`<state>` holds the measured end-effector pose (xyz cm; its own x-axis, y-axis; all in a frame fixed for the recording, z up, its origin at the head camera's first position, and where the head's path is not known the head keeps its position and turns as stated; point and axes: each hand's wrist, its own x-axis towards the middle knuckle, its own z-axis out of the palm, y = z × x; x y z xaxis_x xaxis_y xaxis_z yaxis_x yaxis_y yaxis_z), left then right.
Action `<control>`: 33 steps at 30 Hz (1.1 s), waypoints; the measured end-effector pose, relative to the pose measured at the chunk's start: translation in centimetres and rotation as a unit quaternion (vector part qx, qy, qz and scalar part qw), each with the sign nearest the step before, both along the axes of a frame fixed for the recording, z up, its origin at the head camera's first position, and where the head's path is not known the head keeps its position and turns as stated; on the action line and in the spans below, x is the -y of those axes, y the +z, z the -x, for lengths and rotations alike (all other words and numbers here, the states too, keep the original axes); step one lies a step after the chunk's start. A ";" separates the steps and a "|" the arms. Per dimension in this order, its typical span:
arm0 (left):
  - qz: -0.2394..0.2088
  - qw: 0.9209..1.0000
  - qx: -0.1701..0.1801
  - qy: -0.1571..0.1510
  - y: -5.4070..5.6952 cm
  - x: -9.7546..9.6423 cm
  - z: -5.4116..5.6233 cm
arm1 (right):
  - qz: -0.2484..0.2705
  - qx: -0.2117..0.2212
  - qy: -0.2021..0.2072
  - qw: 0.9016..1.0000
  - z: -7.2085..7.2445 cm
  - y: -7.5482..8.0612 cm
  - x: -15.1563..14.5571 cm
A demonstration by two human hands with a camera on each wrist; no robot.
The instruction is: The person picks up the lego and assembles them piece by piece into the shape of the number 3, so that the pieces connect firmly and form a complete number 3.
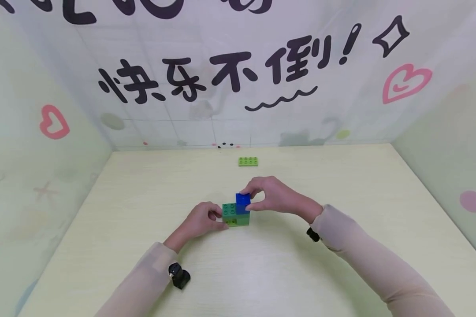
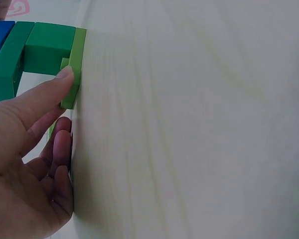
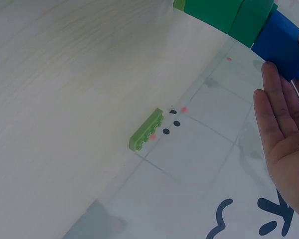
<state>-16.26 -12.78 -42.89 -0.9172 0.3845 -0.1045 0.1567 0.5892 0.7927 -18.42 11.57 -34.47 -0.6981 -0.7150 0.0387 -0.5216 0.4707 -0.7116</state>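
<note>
A small stack of toy building bricks stands on the table. Its base is a light green plate (image 2: 80, 55), with a darker green brick (image 2: 50, 42) on it and another green brick (image 1: 228, 209) across the top. On the stack's right end sits a blue brick (image 1: 243, 199). My right hand (image 1: 279, 196) pinches that blue brick between thumb and fingers. At the left end, my left hand (image 1: 200, 219) grips the light green plate low down, its thumb on the plate beside the darker brick. The other left fingers curl near the tabletop.
A separate light green studded plate (image 1: 248, 161) lies behind the stack, near the back wall (image 1: 206, 127). Printed panels (image 1: 24, 176) enclose the pale wooden table (image 1: 262, 273) at the back and both sides. Small black cameras (image 1: 179, 276) are worn at the wrists.
</note>
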 end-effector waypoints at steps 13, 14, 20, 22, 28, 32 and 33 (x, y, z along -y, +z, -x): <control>-0.005 1.000 -0.008 -0.009 0.0 -0.3 0.1 | -0.042 0.024 0.046 0.998 0.8 1.3 -0.6; -0.005 1.000 -0.008 -0.009 0.0 -0.3 0.1 | -0.043 0.027 0.051 0.997 0.9 1.4 -0.6; 0.006 1.000 -0.003 -0.001 0.1 -0.1 0.0 | -0.058 0.033 0.061 0.996 1.5 1.8 -0.6; 0.007 1.000 -0.002 0.001 0.1 -0.1 0.0 | -0.061 0.034 0.055 0.996 1.9 1.9 -0.6; 0.005 1.000 0.000 0.008 0.1 -0.1 0.0 | -0.057 0.045 0.029 0.997 3.3 1.7 -0.9; 0.007 1.000 0.003 0.014 0.0 -0.1 0.0 | -0.052 0.047 0.018 0.997 4.4 1.0 -1.3; 0.006 1.000 0.004 0.016 -0.1 -0.1 0.0 | -0.050 0.047 0.014 0.998 4.7 0.8 -1.4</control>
